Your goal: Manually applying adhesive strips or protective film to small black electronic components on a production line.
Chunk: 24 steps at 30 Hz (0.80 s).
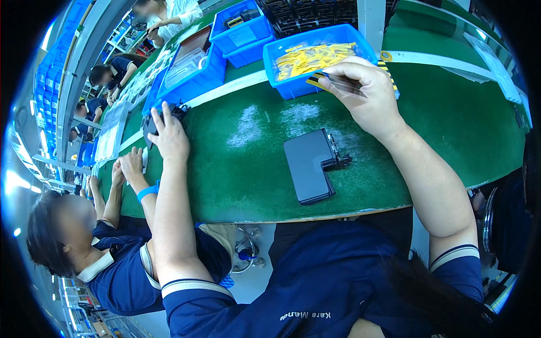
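My right hand (pixel 373 96) is raised at the front edge of a blue bin of yellow strips. Between its thumb and fingers is a thin see-through film piece (pixel 350 89) with a yellow-and-black end. On the left, my left hand (pixel 171 138) reaches out with its fingers spread, beside a pile of black parts (pixel 151 125). Its fingertips overlap these parts, but I cannot tell whether they touch. Between my hands lies a neat stack of dark grey L-shaped flat pieces (pixel 307 160), with small black connectors along its right side.
The blue bin of yellow strips (pixel 275 66) stands at the back of the green table (pixel 242 186). More blue bins (pixel 213 70) stand to its left. A co-worker (pixel 121 253) sits close on my left, hands at the table. A yellow tape roll (pixel 386 56) lies on the white rail.
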Available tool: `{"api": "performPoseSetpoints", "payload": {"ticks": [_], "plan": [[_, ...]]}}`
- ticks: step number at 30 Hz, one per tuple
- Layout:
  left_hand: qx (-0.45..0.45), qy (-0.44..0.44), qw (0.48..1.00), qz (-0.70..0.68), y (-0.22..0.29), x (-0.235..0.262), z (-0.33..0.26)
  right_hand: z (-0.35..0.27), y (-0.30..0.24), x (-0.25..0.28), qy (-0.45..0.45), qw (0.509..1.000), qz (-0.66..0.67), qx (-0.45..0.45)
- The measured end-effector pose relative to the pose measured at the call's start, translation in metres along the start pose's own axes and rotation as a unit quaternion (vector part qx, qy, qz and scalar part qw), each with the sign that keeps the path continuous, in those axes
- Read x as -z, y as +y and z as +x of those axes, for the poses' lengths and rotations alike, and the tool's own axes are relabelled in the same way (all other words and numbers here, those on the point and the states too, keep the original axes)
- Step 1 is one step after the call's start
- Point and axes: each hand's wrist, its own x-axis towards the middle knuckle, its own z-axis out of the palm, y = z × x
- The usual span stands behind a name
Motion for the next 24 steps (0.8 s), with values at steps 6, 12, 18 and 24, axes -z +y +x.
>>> {"api": "performPoseSetpoints", "payload": {"ticks": [6,12,18,24], "plan": [[0.027,-0.002,0.994,-0.108,-0.028,-0.021,-0.010,-0.001,-0.002,0.002,-0.019,1.000,-0.019,0.007],[0.037,0.014,0.991,-0.131,-0.030,-0.030,-0.010,-0.001,-0.003,-0.001,-0.009,1.000,-0.009,-0.027],[0.049,-0.026,0.988,-0.144,-0.027,-0.024,-0.010,-0.001,-0.001,-0.002,-0.018,0.999,-0.031,-0.031],[0.076,-0.025,0.989,-0.128,-0.012,-0.020,-0.006,-0.001,-0.001,-0.003,-0.018,0.998,0.009,-0.052]]}}
